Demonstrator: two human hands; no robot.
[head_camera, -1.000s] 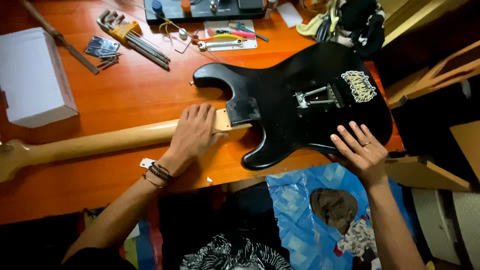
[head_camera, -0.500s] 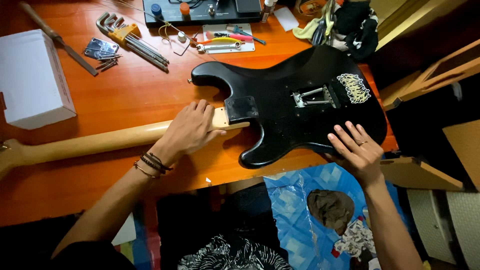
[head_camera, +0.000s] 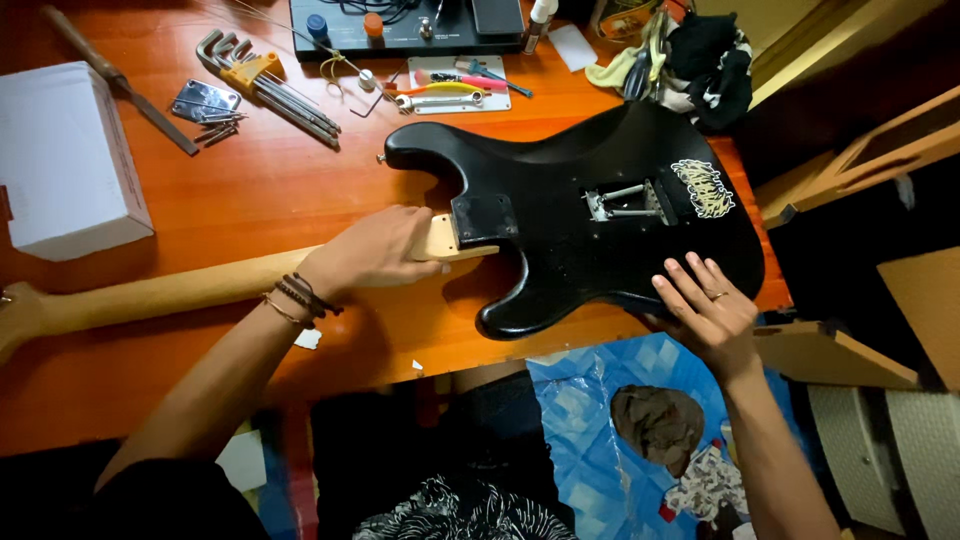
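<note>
Black and glossy, the guitar body (head_camera: 600, 225) lies back-up on the orange wooden worktop (head_camera: 200, 200), its lower bout reaching the near edge towards the right corner. Compared with a second ago, the pale maple neck (head_camera: 180, 290) sits with its heel closer into the pocket beside the black neck plate (head_camera: 485, 218); the heel end now shows only as a short pale block between the hand and the body, and the gap there looks smaller. That suggests the neck is being seated against the body, though whether it is fully home cannot be told from this view. The left hand (head_camera: 375, 250) lies palm-down over the neck just short of the heel, fingers (head_camera: 420, 215) curled loosely around the wood and thumb along the near side, wrist with dark bands angled back towards the near edge. The right hand (head_camera: 705, 310) has shifted little: it rests at the body's lower edge where it overhangs the worktop, fingers spread flat and pressing on the black finish, gripping nothing, a ring on one finger. The headstock end runs off towards the left edge. Towards the far edge lie a hex key set (head_camera: 265, 80), a white box (head_camera: 70, 160) at the left, and a black tray (head_camera: 410, 25).
</note>
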